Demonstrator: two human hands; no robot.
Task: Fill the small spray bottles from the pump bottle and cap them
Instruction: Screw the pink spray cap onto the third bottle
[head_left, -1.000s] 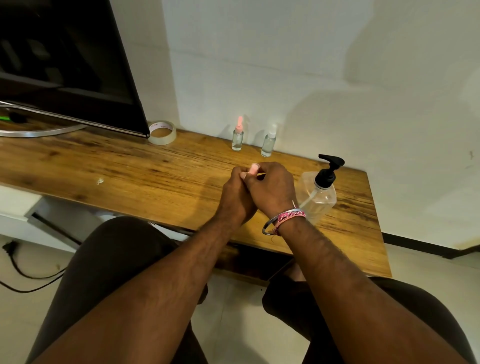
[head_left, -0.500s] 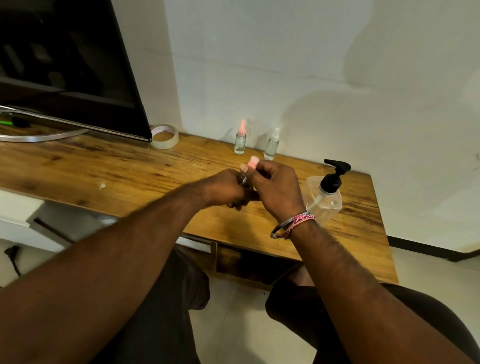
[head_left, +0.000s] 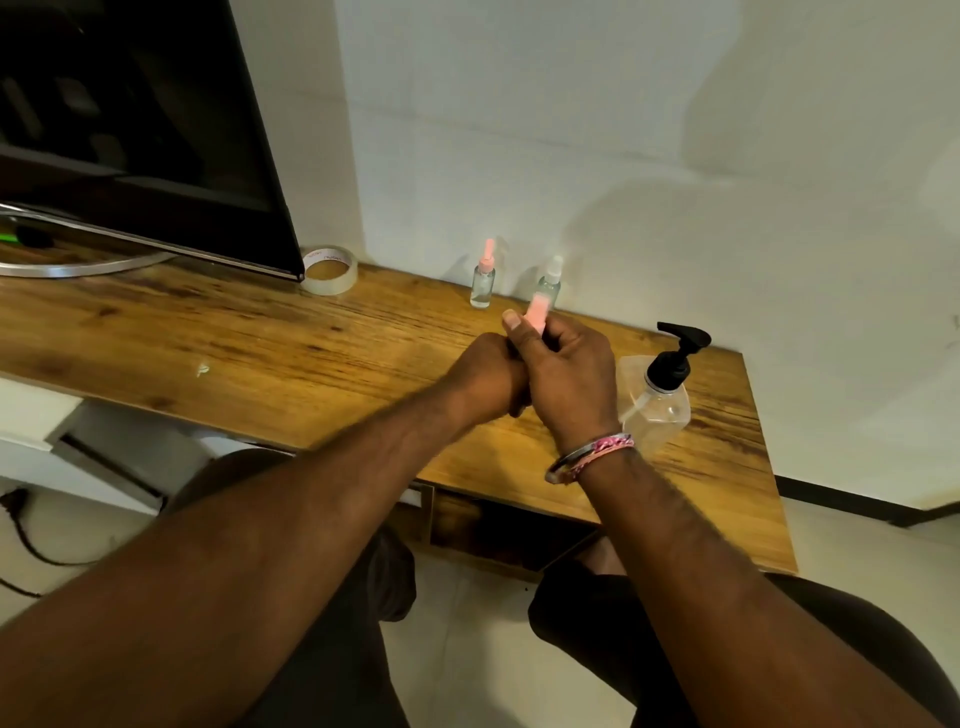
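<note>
Flanking clasped hands, pump bottle (head_left: 658, 402), tape roll (head_left: 331, 270), monitor (head_left: 130, 124)

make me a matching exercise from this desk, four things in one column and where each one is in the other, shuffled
Things:
1. tape roll
2. pump bottle
3. pink cap
4. white-topped spray bottle

Places:
A. pinched in the right hand
B. by the monitor's corner
C. at the wall, right of the pink-topped spray bottle
D. right of both hands

Pairs: 1-B, 2-D, 3-A, 4-C
</note>
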